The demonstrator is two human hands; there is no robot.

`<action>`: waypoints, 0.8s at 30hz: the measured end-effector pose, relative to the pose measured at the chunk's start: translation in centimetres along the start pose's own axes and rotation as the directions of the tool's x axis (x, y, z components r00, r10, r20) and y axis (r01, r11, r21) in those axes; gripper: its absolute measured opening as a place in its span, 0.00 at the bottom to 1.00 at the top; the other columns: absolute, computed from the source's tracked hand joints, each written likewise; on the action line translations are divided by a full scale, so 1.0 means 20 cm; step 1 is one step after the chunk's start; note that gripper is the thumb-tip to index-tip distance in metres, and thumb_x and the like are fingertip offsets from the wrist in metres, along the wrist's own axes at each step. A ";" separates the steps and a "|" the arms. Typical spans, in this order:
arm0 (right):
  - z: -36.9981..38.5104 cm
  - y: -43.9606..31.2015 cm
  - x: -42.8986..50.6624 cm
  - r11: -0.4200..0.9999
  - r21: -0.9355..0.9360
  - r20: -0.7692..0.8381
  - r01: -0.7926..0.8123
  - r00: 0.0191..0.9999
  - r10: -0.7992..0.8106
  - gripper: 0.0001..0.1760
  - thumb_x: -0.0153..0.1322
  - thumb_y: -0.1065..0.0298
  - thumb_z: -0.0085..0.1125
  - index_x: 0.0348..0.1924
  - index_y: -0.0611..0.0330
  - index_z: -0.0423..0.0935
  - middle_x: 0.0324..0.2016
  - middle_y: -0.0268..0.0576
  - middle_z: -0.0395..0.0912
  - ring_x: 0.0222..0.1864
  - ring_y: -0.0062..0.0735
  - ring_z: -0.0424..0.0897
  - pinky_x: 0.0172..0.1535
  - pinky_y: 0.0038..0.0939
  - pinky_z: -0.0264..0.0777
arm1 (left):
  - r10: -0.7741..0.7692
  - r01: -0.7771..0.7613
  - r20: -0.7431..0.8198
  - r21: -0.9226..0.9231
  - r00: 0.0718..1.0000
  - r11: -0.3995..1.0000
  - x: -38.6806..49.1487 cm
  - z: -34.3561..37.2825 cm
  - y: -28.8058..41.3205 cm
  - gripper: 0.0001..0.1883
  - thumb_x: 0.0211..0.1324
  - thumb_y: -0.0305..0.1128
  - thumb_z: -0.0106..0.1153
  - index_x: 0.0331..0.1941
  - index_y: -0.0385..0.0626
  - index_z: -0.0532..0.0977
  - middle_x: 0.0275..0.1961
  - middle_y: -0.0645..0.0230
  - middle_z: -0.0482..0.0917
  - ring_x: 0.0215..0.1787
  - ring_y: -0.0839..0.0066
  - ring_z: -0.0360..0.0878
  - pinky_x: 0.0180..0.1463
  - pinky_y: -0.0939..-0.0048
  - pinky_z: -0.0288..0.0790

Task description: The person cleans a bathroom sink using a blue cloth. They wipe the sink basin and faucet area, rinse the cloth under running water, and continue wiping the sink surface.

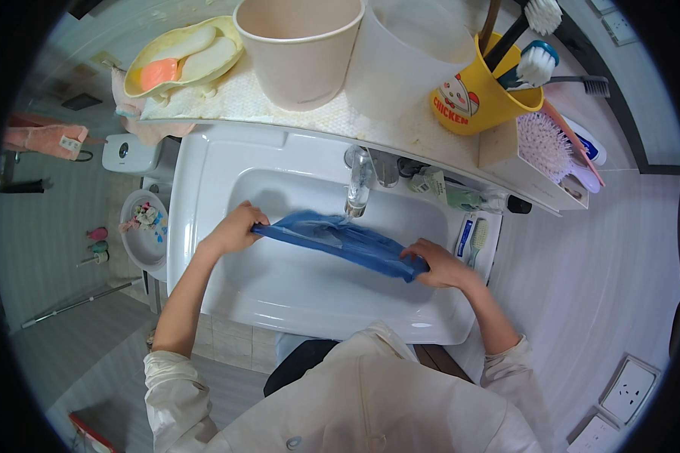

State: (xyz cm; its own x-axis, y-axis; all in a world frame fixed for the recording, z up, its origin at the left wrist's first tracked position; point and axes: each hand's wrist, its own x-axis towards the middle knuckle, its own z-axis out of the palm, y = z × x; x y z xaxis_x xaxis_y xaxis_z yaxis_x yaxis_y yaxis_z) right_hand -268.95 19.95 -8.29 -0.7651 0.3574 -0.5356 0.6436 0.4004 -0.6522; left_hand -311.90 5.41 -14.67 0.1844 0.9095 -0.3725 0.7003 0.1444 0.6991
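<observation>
A blue cloth (345, 243), wet in places, is stretched between my two hands over the white washbasin (317, 314). My left hand (239, 227) grips its left end, and my right hand (437, 263) grips the right end, near the basin's right side. Above the middle of the cloth is the spout of the metal faucet (357, 189), with water running from it onto the cloth. The underside of the cloth and some of my fingertips are hidden.
A shelf (226, 110) above the basin holds a soap dish (221, 73), two cups, a yellow cup (459, 107) of brushes and a box with a hairbrush (544, 144). Bottles lie behind the faucet; a scrub brush (479, 238) rests on the right rim. A waste bin (141, 249) stands left.
</observation>
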 end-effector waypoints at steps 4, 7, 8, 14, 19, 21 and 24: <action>-0.02 0.22 0.13 0.634 0.761 0.158 -0.142 0.987 0.031 0.23 0.63 0.67 0.52 0.52 0.58 0.74 0.50 0.46 0.74 0.48 0.36 0.76 0.51 0.35 0.70 | -0.262 -0.122 -0.281 -0.861 0.923 0.494 0.02 0.07 -0.02 0.14 0.49 0.37 0.58 0.39 0.44 0.78 0.46 0.65 0.80 0.52 0.65 0.75 0.64 0.64 0.61; 0.31 0.19 0.42 0.257 0.928 -0.328 0.269 0.917 0.225 0.23 0.67 0.64 0.49 0.55 0.59 0.70 0.53 0.43 0.74 0.49 0.37 0.76 0.53 0.37 0.72 | -0.515 -0.268 -0.041 -0.888 0.856 -0.374 0.18 0.42 0.04 0.26 0.56 0.51 0.51 0.51 0.43 0.73 0.53 0.63 0.78 0.58 0.64 0.74 0.64 0.60 0.65; 0.51 0.36 0.59 0.254 0.919 -0.364 0.301 0.894 0.259 0.22 0.68 0.63 0.48 0.54 0.59 0.70 0.50 0.43 0.75 0.48 0.38 0.77 0.52 0.36 0.73 | -0.465 -0.218 0.009 -0.875 0.885 -0.433 0.32 0.54 0.12 0.27 0.57 0.53 0.52 0.52 0.44 0.72 0.53 0.62 0.79 0.58 0.64 0.74 0.63 0.58 0.66; 0.73 -0.14 0.82 0.866 0.421 -0.479 -0.271 0.744 0.466 0.17 0.71 0.57 0.49 0.43 0.62 0.72 0.31 0.52 0.80 0.36 0.49 0.82 0.38 0.45 0.73 | -0.410 -0.058 0.205 -0.836 0.888 -0.545 0.47 0.75 0.40 0.34 0.58 0.65 0.50 0.51 0.45 0.72 0.50 0.63 0.80 0.52 0.66 0.78 0.59 0.60 0.70; 0.63 -0.51 0.58 0.993 -0.032 -0.577 0.115 0.809 -0.113 0.16 0.66 0.52 0.61 0.27 0.57 0.77 0.23 0.50 0.79 0.25 0.51 0.80 0.32 0.44 0.72 | -0.310 0.226 0.421 -0.831 0.853 -0.508 0.58 0.84 0.31 0.29 0.61 0.61 0.49 0.46 0.43 0.75 0.41 0.61 0.81 0.41 0.67 0.80 0.44 0.64 0.76; 0.62 -0.31 0.75 0.987 -0.035 -0.710 -0.157 0.699 0.086 0.16 0.63 0.52 0.62 0.24 0.55 0.79 0.18 0.47 0.79 0.22 0.50 0.80 0.28 0.45 0.72 | -0.575 -0.111 0.170 -0.900 0.800 -0.422 0.59 0.98 0.42 0.28 0.60 0.56 0.54 0.46 0.38 0.75 0.38 0.59 0.81 0.38 0.65 0.81 0.41 0.63 0.75; 0.45 -0.15 0.84 0.865 0.462 -0.644 -0.193 0.598 0.477 0.17 0.62 0.54 0.62 0.22 0.61 0.80 0.21 0.54 0.79 0.26 0.57 0.80 0.30 0.48 0.73 | -0.744 0.096 0.182 -0.983 0.643 -0.157 0.61 0.96 0.50 0.20 0.66 0.48 0.47 0.44 0.41 0.76 0.37 0.60 0.80 0.38 0.66 0.81 0.40 0.60 0.75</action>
State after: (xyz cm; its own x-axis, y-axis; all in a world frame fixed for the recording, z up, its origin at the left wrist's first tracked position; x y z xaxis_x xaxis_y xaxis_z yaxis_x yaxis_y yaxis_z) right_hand -284.01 17.20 -20.09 -0.1386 0.9481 -0.2862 0.6958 -0.1124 -0.7094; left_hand -289.33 10.52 -23.88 -0.2772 0.4067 -0.8705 -0.7698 0.4482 0.4545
